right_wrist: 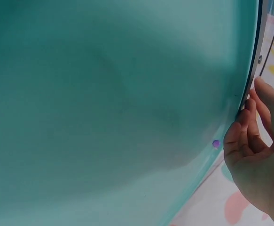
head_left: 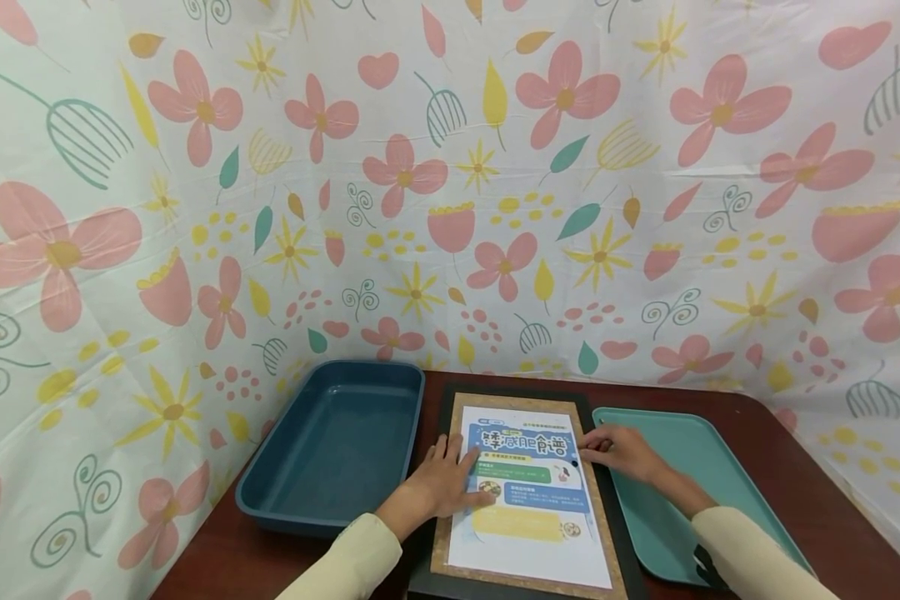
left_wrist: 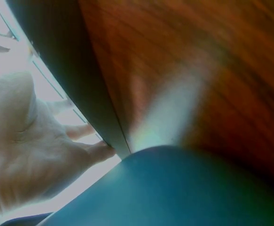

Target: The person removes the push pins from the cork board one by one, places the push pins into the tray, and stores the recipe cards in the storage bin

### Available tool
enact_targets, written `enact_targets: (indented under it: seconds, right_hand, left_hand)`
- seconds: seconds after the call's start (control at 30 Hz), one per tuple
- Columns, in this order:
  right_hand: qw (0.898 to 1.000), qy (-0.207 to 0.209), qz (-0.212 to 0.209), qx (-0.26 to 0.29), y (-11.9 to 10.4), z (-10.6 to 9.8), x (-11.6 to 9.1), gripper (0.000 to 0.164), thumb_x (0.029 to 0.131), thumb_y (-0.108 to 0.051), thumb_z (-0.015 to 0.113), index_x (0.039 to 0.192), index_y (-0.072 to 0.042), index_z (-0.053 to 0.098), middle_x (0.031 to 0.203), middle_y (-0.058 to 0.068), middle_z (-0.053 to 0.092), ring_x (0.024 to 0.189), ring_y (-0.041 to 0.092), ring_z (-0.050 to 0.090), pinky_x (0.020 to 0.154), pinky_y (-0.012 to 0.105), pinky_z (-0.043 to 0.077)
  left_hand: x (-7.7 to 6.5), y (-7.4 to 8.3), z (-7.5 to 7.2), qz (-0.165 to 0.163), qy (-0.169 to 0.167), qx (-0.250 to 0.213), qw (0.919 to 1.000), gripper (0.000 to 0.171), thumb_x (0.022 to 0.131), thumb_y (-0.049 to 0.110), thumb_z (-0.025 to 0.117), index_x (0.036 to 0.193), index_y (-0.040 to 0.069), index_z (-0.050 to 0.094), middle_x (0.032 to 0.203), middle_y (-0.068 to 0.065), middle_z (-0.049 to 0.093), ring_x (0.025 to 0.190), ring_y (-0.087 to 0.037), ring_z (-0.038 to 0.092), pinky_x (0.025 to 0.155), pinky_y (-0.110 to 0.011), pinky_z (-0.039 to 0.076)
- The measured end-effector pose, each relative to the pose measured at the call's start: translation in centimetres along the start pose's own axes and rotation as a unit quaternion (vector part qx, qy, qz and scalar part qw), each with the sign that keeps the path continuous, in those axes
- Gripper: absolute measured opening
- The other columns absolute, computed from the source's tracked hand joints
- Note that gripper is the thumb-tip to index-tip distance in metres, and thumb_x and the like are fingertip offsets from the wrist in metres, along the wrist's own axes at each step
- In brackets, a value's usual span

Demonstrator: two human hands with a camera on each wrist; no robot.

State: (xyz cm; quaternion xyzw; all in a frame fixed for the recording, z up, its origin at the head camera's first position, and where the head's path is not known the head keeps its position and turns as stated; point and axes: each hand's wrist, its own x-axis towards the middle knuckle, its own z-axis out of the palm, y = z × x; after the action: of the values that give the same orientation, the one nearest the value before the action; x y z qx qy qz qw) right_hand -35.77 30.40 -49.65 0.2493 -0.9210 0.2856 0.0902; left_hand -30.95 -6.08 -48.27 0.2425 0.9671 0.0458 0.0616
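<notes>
A printed paper sheet (head_left: 528,546) with blue, green and yellow panels lies on a cork board (head_left: 618,575) inside a dark frame. My left hand (head_left: 438,482) rests spread on the sheet's left side. In the left wrist view, the left hand (left_wrist: 28,136) has its fingers reaching to the board's edge. At the sheet's upper right edge is my right hand (head_left: 622,452), fingers curled and thumb close to the index finger. I cannot tell what lies between those fingertips. A small dark round piece (head_left: 574,463) shows on the sheet near them. In the right wrist view, the right hand (right_wrist: 263,150) overlaps the teal tray's rim.
To the left stands a deep blue rectangular pan (head_left: 330,458). A flat teal tray (head_left: 682,467) lies right of the board, under the right forearm. A small purple piece (right_wrist: 216,143) sits by its edge. A flowered curtain (head_left: 450,208) hangs behind the brown table (head_left: 225,550).
</notes>
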Motion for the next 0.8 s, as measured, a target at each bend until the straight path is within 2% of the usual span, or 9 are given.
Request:
enact_targets:
  seconds: [0.47, 0.8]
  right_hand:
    - [0.997, 0.010, -0.083, 0.006, -0.62, 0.47, -0.21, 0.014, 0.092, -0.008, 0.079, 0.104, -0.001, 0.081, 0.087, 0.001, 0.072, 0.069, 0.004, 0.052, 0.056, 0.022, 0.042]
    - [0.995, 0.005, -0.101, 0.012, -0.70, 0.49, -0.70, 0.013, 0.091, -0.006, 0.079, 0.103, -0.002, 0.082, 0.090, 0.004, 0.073, 0.068, 0.003, 0.047, 0.057, 0.021, 0.038]
  left_hand:
    - [0.17, -0.06, 0.20, -0.004, -0.002, -0.003, 1.0000, 0.092, 0.095, 0.077, 0.048, 0.166, 0.021, 0.030, 0.172, -0.015, 0.018, 0.158, -0.040, 0.017, 0.123, -0.051, 0.027]
    - [0.11, 0.00, 0.14, -0.006, -0.004, -0.005, 1.0000, 0.092, 0.095, 0.077, 0.049, 0.166, 0.021, 0.030, 0.172, -0.015, 0.017, 0.158, -0.040, 0.016, 0.123, -0.052, 0.027]
